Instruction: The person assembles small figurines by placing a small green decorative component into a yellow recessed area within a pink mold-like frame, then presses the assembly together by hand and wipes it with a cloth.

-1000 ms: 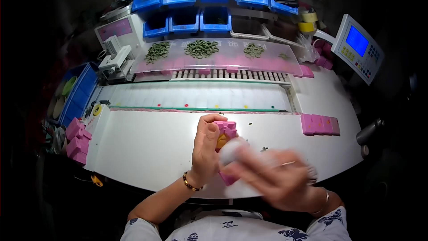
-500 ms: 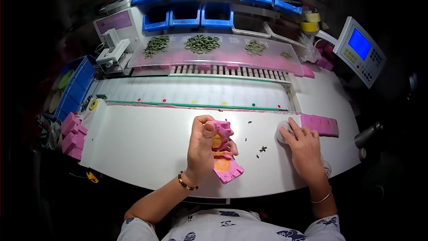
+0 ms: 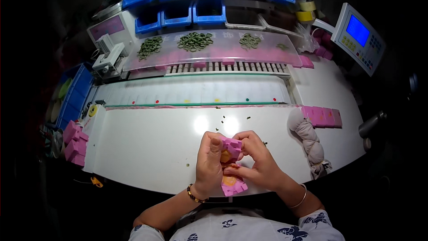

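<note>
Pink mould: the two-part pink mould (image 3: 234, 189) is at the lower centre of the frame, between the hands, its orange-yellow inner faces showing.
Long axis: up and down the frame, the lower end leaning slightly right.
Left hand: the left hand (image 3: 208, 163) is clamped around the mould's left side, thumb along the upper part.
Right hand: the right hand (image 3: 258, 160) touches from the right, fingers bent by the upper part, thumb at the middle; I cannot tell how firmly it grips.
Nearer hand: neither; both are in contact.
Near edge: the mould's lower end overlaps the curved front rim of the white worktop (image 3: 142, 147) in this view.
Room: bare white surface spreads left; at right, a pale cloth bundle (image 3: 307, 138) and pink blocks (image 3: 321, 117) bound it; green bits (image 3: 248, 118) lie above.
</note>
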`<state>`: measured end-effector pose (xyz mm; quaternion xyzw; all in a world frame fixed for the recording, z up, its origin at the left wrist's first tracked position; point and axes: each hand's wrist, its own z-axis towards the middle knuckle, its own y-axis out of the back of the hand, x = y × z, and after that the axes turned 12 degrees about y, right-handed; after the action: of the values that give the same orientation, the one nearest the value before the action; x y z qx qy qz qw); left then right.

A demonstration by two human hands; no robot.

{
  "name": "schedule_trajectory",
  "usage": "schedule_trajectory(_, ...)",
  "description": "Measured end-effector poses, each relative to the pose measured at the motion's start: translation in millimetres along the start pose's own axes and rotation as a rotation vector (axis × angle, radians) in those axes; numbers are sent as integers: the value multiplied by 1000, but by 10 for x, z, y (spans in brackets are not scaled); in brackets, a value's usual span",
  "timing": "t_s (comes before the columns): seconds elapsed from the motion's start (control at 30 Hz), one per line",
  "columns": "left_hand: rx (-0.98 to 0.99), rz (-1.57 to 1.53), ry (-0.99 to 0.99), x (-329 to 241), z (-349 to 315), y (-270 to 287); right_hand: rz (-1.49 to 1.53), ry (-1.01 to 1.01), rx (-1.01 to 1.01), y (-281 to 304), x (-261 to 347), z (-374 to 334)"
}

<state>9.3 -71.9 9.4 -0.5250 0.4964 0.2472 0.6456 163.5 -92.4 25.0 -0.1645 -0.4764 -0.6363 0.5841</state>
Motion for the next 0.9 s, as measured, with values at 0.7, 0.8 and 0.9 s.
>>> schedule_trajectory(0.7,267,-348,326,127,-70,264,757,-320,-260,84,10,-203)
schedule_trajectory(0.8,216,-256,288,127,-80,247,568,-260,-202,35,86,-147)
schedule_trajectory(0.9,234,-171,169,164,-88,236,552,-291,-252,-20,81,-168)
